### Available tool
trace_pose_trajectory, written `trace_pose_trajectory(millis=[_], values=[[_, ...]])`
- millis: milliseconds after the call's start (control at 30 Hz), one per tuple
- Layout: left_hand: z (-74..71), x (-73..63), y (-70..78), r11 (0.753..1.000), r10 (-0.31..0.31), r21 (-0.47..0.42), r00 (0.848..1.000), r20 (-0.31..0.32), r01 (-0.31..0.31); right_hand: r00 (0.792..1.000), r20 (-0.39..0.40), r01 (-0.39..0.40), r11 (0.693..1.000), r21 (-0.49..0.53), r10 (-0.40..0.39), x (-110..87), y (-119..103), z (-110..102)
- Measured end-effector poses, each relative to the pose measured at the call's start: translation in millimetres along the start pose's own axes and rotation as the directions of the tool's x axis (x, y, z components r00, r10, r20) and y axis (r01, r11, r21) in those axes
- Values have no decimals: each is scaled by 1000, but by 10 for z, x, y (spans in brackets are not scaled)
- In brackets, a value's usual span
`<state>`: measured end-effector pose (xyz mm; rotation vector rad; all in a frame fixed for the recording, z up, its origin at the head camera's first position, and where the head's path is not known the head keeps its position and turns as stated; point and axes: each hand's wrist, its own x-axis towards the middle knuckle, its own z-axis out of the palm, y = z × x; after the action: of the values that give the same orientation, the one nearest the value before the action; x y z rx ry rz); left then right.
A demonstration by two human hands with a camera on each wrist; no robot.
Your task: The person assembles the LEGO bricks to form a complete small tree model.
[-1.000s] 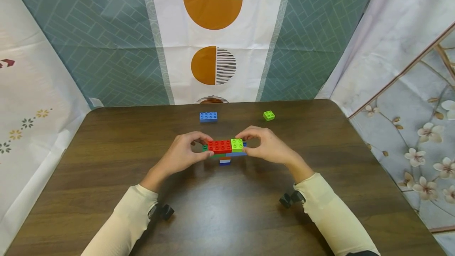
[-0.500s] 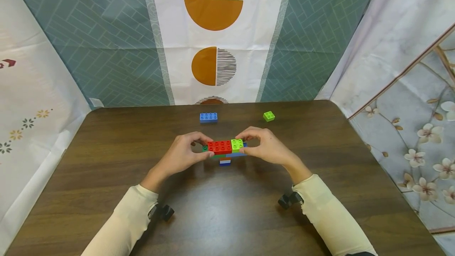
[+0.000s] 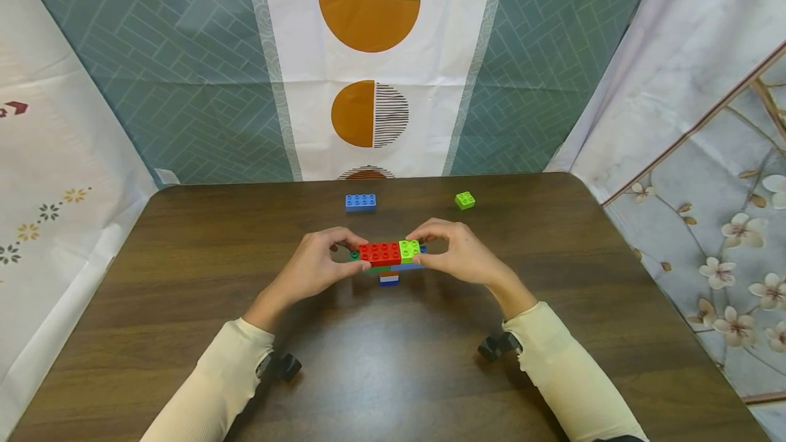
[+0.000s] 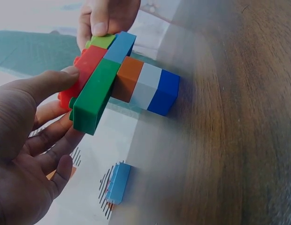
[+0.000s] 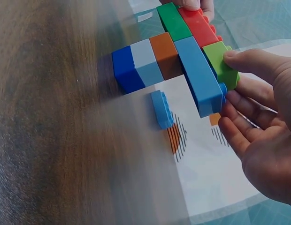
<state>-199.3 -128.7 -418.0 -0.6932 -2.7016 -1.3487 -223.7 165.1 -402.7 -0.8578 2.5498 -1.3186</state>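
Note:
A T-shaped stack of toy building bricks stands mid-table between both hands. Its stem goes dark blue (image 4: 164, 93), white (image 4: 146, 86), then orange (image 4: 128, 77). Over the stem lie a green brick (image 4: 96, 96) on the left and a light blue brick (image 5: 199, 75) on the right. The top layer is a long red brick (image 3: 379, 254) with a small lime brick (image 3: 409, 251) at its right end. My left hand (image 3: 316, 268) pinches the red brick between thumb and fingers. My right hand (image 3: 463, 254) grips the lime brick, thumb on its near side, fingers behind.
Behind the stack, a loose blue brick (image 3: 360, 203) lies toward the table's far edge. A small loose lime brick (image 3: 464, 200) is farther right. The dark wooden table (image 3: 393, 367) meets a hanging patterned cloth (image 3: 209, 108) at the back.
The right forearm has shifted very slightly to the left. Both hands stay on the stack, and the bricks keep their places.

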Motion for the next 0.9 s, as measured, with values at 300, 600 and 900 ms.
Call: trace_pose_trajectory(millis=[300,600,900], values=[[27,13,-12,1000,-10,-15,1000,-1,10,1000,-8,-25,999,22,25,-4,46,11],[26,19,-13,1000,-9,-17,1000,-8,9,999,-35,-5,1000,21,6,-2,76,46],[21,5,10,1000,-25,-15,1000,-16,25,999,-46,15,1000,3,-15,5,75,66]])
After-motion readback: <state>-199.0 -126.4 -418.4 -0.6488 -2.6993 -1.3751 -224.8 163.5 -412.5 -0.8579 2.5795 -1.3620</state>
